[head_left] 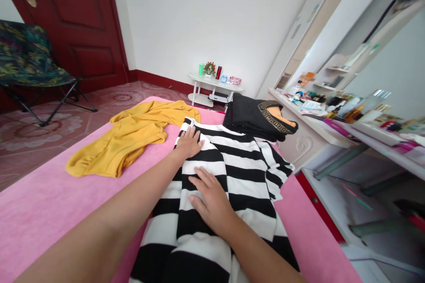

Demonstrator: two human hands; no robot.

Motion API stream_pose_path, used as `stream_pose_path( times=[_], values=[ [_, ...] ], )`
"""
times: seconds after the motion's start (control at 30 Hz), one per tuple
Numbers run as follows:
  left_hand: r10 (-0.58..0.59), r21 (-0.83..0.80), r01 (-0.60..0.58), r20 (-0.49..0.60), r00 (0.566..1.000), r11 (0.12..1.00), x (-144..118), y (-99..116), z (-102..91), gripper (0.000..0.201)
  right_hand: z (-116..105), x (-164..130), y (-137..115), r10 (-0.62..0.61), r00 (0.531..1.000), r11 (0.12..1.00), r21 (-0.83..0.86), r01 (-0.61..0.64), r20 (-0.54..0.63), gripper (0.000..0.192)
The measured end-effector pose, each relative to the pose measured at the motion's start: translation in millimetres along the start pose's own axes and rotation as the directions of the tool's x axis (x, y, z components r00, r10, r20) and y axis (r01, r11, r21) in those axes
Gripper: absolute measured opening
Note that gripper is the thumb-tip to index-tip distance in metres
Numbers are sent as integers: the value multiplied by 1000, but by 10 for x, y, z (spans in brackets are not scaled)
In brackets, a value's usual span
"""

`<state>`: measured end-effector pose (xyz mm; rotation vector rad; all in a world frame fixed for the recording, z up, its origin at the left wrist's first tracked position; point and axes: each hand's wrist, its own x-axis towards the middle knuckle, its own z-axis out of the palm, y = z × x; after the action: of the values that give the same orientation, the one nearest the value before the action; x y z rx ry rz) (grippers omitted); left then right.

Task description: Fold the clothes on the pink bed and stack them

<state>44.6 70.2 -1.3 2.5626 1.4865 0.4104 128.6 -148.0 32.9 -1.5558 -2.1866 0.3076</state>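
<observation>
Cover (43, 212) in pink under striped garment (245, 163), red door (83, 21) beyond

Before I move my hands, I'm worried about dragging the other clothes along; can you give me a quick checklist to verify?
1. Left hand on the striped garment: ok, laid near its far left edge.
2. Right hand free of any grip: ok, fingers spread over the stripes.
3. Sleeve at the right smooth: not ok, it juts out creased.
4. Yellow garment clear of both hands: ok, it lies rumpled to the left.
5. Black garment clear of both hands: ok, it sits beyond, at the far right.
6. Near end of the striped garment: cannot tell, it runs out of the picture.
</observation>
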Motion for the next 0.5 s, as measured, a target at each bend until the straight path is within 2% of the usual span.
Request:
stream_pose_path(
  times=[0.1, 0.2, 0.27, 0.33, 0.37, 0.43, 0.47, 0.5],
  values=[
    [55, -1, -55, -5, 998, 998, -306, 27, -14, 62, 14, -11, -12, 1, 1000, 998, 60, 0, -30, 41],
    [105, -35, -105, -14, 994, 994, -659, 48, -56, 58, 3, -7, -12, 21, 992, 968, 251, 12, -128, 30],
    [142, -59, -144, -36, 989, 988, -885, 58, -96, 57, -75, -3, 79, 124, 975, 909, 416, -36, -186, 23],
    [171, -71, -174, -51, 984, 982, -1072, 66, -136, 59, -246, -30, 313, 320, 916, 838, 524, -153, -243, 25],
    [180, -72, -183, -54, 982, 980, -1144, 71, -153, 59, -370, -64, 489, 434, 855, 807, 545, -229, -283, 28],
    [185, -67, -189, -55, 981, 980, -1237, 83, -178, 60, -671, -187, 924, 604, 670, 775, 513, -369, -432, 35],
    [183, -65, -186, -55, 982, 980, -1262, 92, -186, 60, -834, -274, 1157, 651, 552, 759, 468, -453, -521, 40],
    [178, -63, -181, -58, 982, 981, -1274, 100, -191, 59, -991, -371, 1378, 678, 414, 719, 430, -546, -608, 46]
  ],
)
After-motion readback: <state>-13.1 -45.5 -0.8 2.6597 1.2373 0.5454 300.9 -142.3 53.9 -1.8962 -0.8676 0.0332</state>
